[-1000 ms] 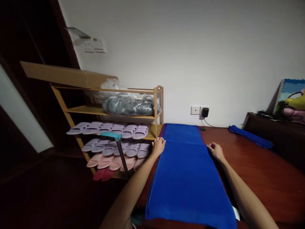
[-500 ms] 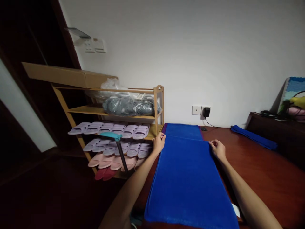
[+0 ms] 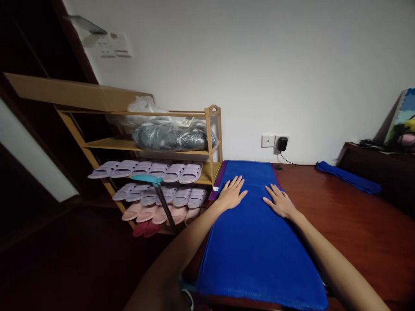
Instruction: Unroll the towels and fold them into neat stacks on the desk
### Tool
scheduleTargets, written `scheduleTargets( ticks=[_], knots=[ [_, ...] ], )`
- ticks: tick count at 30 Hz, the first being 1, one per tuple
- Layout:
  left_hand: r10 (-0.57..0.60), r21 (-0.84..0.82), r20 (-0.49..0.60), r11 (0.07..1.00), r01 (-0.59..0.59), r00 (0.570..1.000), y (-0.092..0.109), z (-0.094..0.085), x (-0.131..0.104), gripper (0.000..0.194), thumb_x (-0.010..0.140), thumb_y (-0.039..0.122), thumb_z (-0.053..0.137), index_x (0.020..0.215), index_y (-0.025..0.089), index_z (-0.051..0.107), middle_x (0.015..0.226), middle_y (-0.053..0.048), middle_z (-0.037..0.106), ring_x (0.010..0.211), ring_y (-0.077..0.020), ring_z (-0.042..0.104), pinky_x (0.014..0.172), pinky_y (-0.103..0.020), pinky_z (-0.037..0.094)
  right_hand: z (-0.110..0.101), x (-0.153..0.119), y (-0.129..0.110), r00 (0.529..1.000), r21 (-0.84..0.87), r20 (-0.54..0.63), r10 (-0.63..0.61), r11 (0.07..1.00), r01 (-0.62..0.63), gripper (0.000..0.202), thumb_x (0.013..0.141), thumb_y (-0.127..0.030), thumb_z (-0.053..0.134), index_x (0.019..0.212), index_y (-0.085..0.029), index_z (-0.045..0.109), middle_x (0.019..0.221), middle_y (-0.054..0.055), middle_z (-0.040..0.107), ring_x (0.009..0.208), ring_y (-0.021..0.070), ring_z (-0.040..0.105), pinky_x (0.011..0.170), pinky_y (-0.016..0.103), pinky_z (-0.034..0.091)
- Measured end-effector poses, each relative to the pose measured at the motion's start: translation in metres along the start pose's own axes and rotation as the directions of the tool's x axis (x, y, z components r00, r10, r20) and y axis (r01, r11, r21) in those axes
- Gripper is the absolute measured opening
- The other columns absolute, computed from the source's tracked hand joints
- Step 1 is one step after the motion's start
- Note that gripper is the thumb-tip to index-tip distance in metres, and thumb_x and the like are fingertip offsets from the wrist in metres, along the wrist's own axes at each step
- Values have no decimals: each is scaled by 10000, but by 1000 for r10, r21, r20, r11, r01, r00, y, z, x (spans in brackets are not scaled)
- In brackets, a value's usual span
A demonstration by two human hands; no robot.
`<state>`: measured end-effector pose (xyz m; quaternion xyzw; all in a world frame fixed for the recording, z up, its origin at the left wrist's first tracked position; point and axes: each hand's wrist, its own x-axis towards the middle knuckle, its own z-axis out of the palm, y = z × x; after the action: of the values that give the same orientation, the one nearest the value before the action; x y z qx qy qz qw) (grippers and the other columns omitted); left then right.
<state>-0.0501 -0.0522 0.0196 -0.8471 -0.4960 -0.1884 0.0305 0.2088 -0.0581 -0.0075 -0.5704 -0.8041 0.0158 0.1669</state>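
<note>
A long blue towel with purple side edging lies over the dark red wooden table, folded so that its upper layer ends short of the far end. My left hand rests flat on the towel near that fold edge, its fingers spread. Level with it on the right side, my right hand also lies palm down with fingers apart. Neither hand grips the cloth. A small white tag shows at the towel's left edge, just beyond my left wrist.
Left of the table stands a wooden shoe rack with rows of slippers, a plastic-wrapped bundle and a cardboard box. A turquoise-topped handle rises before it. Another folded blue cloth and a black plug adapter are at the back.
Both hands have let go of the towel's fold corners, moved inward and now lie flat on the cloth. The view has shifted slightly.
</note>
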Motion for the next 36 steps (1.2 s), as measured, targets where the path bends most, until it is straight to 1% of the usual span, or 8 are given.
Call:
scheduleTargets(
  ticks=[2, 6, 12, 14, 19, 22, 28, 36],
  knots=[
    [-37, -15, 80, 999, 39, 996, -2, 10, -2, 546, 949, 493, 318, 1423, 224, 344, 1499, -76, 315, 1395, -236, 231, 1122, -452, 159, 6, -2, 2, 999, -18, 35, -7, 1000, 8, 743, 872, -687, 200, 1470, -251, 258, 1535, 80, 209, 1418, 232, 137, 1115, 462, 173],
    [-47, -33, 80, 998, 49, 996, -7, 18, -4, 530, 942, 500, 340, 1410, 254, 375, 1491, -57, 334, 1390, -243, 246, 1129, -462, 139, 8, -4, 7, 1000, -27, 18, -11, 1000, 11, 747, 871, -688, 213, 1467, -241, 272, 1523, 93, 244, 1413, 242, 157, 1107, 467, 187],
    [-58, 64, -35, 996, 60, 998, 16, -3, -11, 535, 945, 440, 372, 1427, 209, 345, 1522, -92, 252, 1409, -270, 176, 1126, -487, 131, -9, -11, -11, 990, -129, -115, -79, 990, 64, 730, 899, -635, 224, 1442, -159, 336, 1523, 123, 221, 1419, 240, 129, 1134, 453, 112],
    [-45, 80, -46, 996, 49, 998, 30, -15, -26, 540, 955, 426, 350, 1438, 186, 321, 1528, -102, 230, 1414, -266, 156, 1127, -489, 125, -17, -25, -24, 983, -144, -122, -136, 983, 118, 747, 896, -636, 243, 1439, -133, 339, 1528, 131, 194, 1424, 241, 94, 1145, 444, 77],
    [70, -23, 150, 997, -67, 986, 55, -37, -99, 634, 954, 538, 260, 1468, 166, 236, 1532, -101, 208, 1416, -229, 155, 1134, -431, 149, -24, -97, -62, 985, 8, 81, -154, 988, 154, 728, 894, -647, 241, 1484, -221, 215, 1543, 87, 142, 1423, 231, 81, 1130, 465, 172],
    [130, -78, 207, 990, -117, 970, 60, -41, -136, 638, 948, 557, 265, 1478, 208, 203, 1533, -81, 209, 1414, -221, 162, 1138, -426, 131, -24, -135, -76, 974, 44, 122, -188, 982, 184, 723, 890, -641, 279, 1493, -264, 144, 1549, 70, 99, 1421, 235, 85, 1125, 476, 185],
    [107, -78, 183, 993, -94, 977, 65, -47, -150, 619, 948, 527, 310, 1464, 190, 252, 1521, -99, 240, 1409, -234, 181, 1138, -454, 134, -30, -150, -82, 976, 6, 96, -196, 981, 196, 713, 889, -621, 326, 1483, -244, 207, 1538, 88, 155, 1414, 244, 143, 1121, 484, 203],
    [148, -110, 159, 985, -131, 976, 65, -70, -182, 653, 923, 558, 365, 1484, 279, 177, 1535, -33, 214, 1409, -236, 183, 1137, -422, 178, -36, -182, -74, 977, -69, 83, -196, 977, 202, 764, 874, -603, 388, 1494, -296, 63, 1550, 44, 87, 1417, 258, 113, 1117, 501, 225]
  ],
)
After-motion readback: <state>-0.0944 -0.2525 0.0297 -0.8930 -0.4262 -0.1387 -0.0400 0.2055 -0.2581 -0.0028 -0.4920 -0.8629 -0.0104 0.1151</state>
